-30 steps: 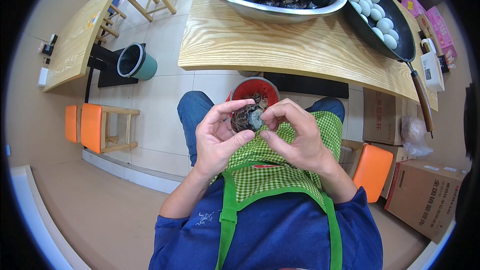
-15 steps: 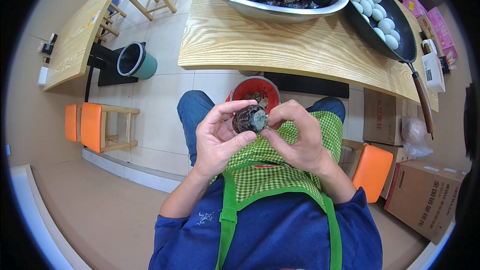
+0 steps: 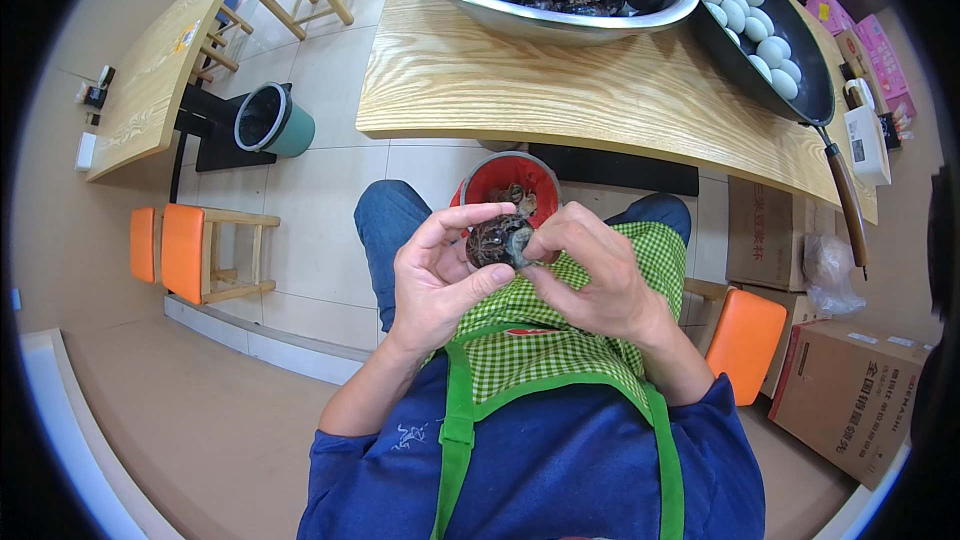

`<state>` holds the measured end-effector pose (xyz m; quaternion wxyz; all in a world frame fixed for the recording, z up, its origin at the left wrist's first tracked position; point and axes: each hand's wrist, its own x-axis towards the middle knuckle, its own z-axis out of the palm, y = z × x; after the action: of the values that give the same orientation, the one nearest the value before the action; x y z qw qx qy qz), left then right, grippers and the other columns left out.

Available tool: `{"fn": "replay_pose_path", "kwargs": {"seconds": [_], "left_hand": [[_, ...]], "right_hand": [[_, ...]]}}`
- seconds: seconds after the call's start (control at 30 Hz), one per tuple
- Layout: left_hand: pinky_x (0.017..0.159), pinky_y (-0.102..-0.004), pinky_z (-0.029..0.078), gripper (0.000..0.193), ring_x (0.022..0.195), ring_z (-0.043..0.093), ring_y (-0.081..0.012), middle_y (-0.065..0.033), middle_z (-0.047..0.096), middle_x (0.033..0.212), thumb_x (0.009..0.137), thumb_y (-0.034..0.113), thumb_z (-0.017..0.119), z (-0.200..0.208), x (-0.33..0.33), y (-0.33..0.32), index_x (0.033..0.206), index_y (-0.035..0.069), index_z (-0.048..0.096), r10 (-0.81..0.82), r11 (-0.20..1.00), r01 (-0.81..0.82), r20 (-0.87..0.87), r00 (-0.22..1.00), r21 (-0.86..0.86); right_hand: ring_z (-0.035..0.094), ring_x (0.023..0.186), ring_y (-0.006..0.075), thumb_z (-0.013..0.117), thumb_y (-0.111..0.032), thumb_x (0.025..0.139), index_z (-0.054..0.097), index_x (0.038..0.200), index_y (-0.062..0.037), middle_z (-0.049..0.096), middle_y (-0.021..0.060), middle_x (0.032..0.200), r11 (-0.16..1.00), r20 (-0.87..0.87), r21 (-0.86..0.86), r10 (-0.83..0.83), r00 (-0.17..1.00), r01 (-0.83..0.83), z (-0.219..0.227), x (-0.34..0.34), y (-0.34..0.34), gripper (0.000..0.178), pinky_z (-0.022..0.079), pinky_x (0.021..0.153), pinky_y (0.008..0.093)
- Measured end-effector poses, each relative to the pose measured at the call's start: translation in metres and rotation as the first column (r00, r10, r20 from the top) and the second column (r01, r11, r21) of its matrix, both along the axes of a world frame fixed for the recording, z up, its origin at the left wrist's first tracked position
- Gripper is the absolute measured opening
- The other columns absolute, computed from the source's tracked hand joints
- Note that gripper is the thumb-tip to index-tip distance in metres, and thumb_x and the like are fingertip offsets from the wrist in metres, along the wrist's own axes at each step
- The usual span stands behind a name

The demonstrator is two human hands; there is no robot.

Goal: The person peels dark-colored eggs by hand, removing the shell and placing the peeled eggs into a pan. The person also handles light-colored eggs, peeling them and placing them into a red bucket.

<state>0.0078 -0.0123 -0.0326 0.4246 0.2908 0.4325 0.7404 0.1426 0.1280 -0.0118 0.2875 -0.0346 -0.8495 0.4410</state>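
Observation:
Both hands hold one dark, mud-coated egg [image 3: 497,240] over my lap. My left hand [image 3: 435,275] cups it from the left with thumb and fingers. My right hand [image 3: 590,275] pinches its right side, where a patch of pale shell shows. Right beneath the egg, between my knees, stands a red bucket [image 3: 510,180] with dark scraps in it. On the wooden table [image 3: 560,90] ahead sit a big metal bowl [image 3: 545,20] of dark coated eggs and a black pan [image 3: 800,70] of several clean pale eggs [image 3: 755,25].
A green checked apron covers my lap. A teal bin [image 3: 272,122] stands on the tiled floor at the left, near orange stools [image 3: 185,252] and a second wooden table [image 3: 150,70]. Cardboard boxes [image 3: 850,395] and another orange stool [image 3: 745,340] sit at the right.
The egg has been turned in my fingers and sits slightly lower; my hands stay together over the red bucket.

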Motion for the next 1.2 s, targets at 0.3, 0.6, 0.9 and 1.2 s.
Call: {"fn": "replay_pose_path", "kwargs": {"seconds": [0.3,0.6,0.9,1.2], "left_hand": [[0.101,-0.0374,0.049,0.053,0.116,0.059,-0.0241,-0.0215,0.056,0.129,0.076,-0.008,0.074,-0.001,0.004,0.002,0.123,-0.003,0.052,0.065,0.998,-0.065,0.03,0.997,-0.016],[0.1,-0.0346,0.05,0.052,0.118,0.057,-0.023,-0.0198,0.052,0.132,0.079,-0.009,0.073,-0.008,0.001,0.002,0.125,-0.003,0.05,0.051,0.997,-0.049,-0.046,0.998,0.052],[0.102,-0.0365,0.047,0.053,0.121,0.055,-0.0248,-0.0207,0.052,0.132,0.077,-0.011,0.072,-0.008,0.002,0.004,0.125,-0.003,0.051,0.079,0.994,-0.055,-0.286,0.955,0.09],[0.103,-0.04,0.047,0.051,0.115,0.058,-0.0249,-0.0213,0.057,0.126,0.081,0.005,0.074,-0.005,0.001,0.007,0.126,-0.004,0.051,-0.034,0.999,0.035,0.055,0.998,-0.007]], "right_hand": [[0.062,0.076,0.0262,0.072,0.005,0.066,0.057,0.088,-0.0007,0.059,0.0106,0.082,0.987,-0.081,0.103,-0.117,0.99,0.125,-0.006,-0.003,-0.007,0.028,0.052,0.063,0.0349],[0.064,0.083,0.0272,0.074,0.005,0.069,0.058,0.087,0.0,0.062,0.0132,0.085,0.982,-0.115,0.1,-0.151,0.982,0.162,-0.003,-0.001,-0.008,0.025,0.054,0.066,0.0346],[0.064,0.066,0.0184,0.069,0.009,0.073,0.054,0.081,0.0008,0.063,0.0126,0.082,0.972,-0.023,-0.15,-0.186,0.982,0.181,-0.004,-0.002,-0.008,0.02,0.052,0.057,0.0275],[0.057,0.068,0.0063,0.06,0.008,0.083,0.049,0.083,-0.0013,0.061,0.0073,0.086,0.545,0.052,-0.833,-0.097,0.994,0.097,-0.003,0.001,-0.005,0.015,0.05,0.056,0.0215]]}}
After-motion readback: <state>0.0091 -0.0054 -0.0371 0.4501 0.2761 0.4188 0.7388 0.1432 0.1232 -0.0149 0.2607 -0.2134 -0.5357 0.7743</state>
